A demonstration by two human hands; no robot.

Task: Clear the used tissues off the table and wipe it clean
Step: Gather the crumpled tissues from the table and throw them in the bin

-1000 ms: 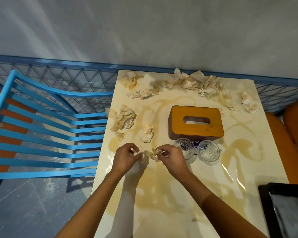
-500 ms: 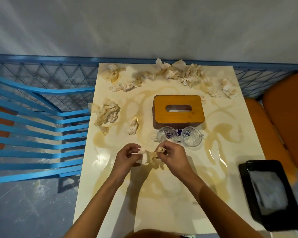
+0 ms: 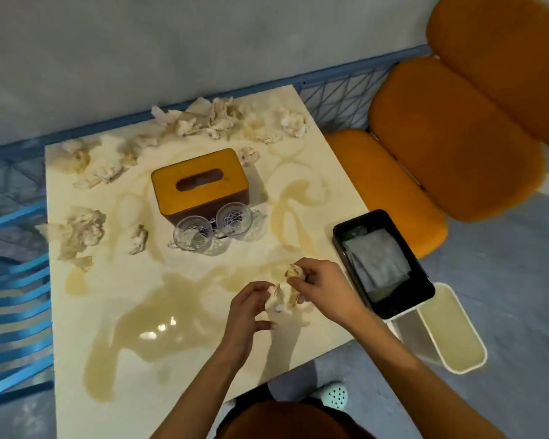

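Tissue (image 3: 276, 301) partly behind fingers (image 3: 302, 281) (right hand (image 3: 324, 289))

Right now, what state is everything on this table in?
Stained crumpled tissue wad, gripped by both hands.
Left hand, curled round the wad.
Right hand, pinching the wad.
Cream table, wet with brown spill.
Orange-topped tissue box, upright.
Two clear glass cups, upright.
Black-rimmed bin, open.
Other crumpled tissues, scattered on the table.

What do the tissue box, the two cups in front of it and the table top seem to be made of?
The tissue box: matte orange-brown lid, probably wood or bamboo, on a darker base. The cups: clear, facet-patterned, glass or plastic. The table top: glossy cream with light glints; stone or laminate, unclear.
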